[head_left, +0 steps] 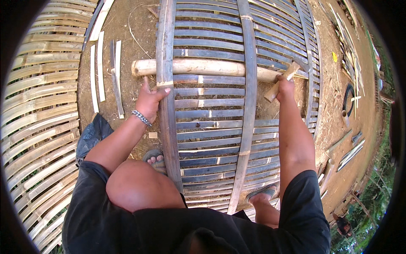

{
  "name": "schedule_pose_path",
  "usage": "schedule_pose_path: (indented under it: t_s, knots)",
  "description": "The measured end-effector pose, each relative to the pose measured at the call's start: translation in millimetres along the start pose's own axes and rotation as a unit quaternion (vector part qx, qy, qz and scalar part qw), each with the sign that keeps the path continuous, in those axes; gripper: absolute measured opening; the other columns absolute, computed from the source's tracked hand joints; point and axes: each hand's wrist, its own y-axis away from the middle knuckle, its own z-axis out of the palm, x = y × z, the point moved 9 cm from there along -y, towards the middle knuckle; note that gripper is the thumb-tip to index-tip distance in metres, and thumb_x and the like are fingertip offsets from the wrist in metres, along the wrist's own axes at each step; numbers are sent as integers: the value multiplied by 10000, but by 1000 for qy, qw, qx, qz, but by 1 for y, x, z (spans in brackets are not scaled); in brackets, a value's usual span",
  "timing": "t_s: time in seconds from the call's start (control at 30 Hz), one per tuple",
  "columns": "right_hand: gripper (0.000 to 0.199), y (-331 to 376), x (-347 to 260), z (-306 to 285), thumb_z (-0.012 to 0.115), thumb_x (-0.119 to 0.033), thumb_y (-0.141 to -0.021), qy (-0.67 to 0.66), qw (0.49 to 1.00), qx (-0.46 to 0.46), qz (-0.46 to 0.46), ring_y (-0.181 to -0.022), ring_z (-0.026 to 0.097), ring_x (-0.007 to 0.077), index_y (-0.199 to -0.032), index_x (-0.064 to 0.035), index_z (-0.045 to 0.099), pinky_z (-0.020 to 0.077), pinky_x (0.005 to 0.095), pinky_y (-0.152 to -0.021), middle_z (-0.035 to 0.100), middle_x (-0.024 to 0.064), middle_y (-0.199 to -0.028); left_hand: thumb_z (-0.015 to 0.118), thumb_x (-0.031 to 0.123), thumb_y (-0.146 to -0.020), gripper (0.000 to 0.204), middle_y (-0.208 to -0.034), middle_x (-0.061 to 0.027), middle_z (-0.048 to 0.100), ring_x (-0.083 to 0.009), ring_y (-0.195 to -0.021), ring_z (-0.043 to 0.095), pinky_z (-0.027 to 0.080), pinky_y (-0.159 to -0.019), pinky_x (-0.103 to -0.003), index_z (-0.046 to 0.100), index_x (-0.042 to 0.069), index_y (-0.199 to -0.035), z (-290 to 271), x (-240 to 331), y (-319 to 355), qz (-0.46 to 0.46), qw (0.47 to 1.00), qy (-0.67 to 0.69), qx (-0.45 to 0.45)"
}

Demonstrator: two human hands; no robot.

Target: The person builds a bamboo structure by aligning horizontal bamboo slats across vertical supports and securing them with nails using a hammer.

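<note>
knees flank bamboo panel [211, 114]; left hand [149, 101] grips its rail, right hand [285, 84] holds hammer [282, 80] near log [198, 67].

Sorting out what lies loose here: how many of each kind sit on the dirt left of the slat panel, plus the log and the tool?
Loose bamboo strips: 4
Round log under the panel: 1
Wooden-handled tool in the right hand: 1
Total: 6

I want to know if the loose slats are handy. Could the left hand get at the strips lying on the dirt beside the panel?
Probably yes: the left hand rests on the panel's long rail, and the loose bamboo strips lie just to its left on open dirt, nothing between.
</note>
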Motion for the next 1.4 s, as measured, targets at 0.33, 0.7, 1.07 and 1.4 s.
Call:
schedule_pose_path:
  t_s: [0.33, 0.7, 1.07, 1.4]
  knots:
    - [448, -9, -17, 0, 701, -94, -816, 67, 996, 10, -65, -924, 634, 281, -1208, 36, 529, 508, 420, -801, 646, 173, -1062, 713, -35, -867, 1128, -1216, -265, 630, -274, -1089, 644, 524, -953, -385, -164, 46, -1572, 6, 2, 8, -8, 1000, -8, 8]
    - [513, -28, -1, -1, 739, -153, -804, 84, 994, 26, -64, -928, 650, 288, -1235, 49, 547, 513, 423, -815, 661, 195, -1097, 784, 47, -835, 1261, -1318, -290, 572, -290, -1107, 640, 552, -902, -430, -269, 43, -1528, -11, -1, 8, 7, 995, -39, 91]
    - [357, 134, 1, -31, 691, -193, -930, 194, 973, -21, -123, -662, 564, 172, -1165, 19, 526, 481, 337, -603, 586, 65, -798, 718, 176, -908, 318, -863, -97, 722, -129, -754, 685, 546, -682, -282, 660, -32, -1141, -148, 18, 37, 157, 922, -269, 232]
    - [313, 350, 64, 39, 767, -197, -810, 396, 864, -286, -119, -709, 669, 306, -1017, -30, 602, 537, 402, -657, 672, 187, -812, 768, 308, -837, 467, -1060, -198, 719, -339, -987, 691, 535, -883, -406, 658, -11, -1161, -175, 123, -72, 153, 796, -502, 302]
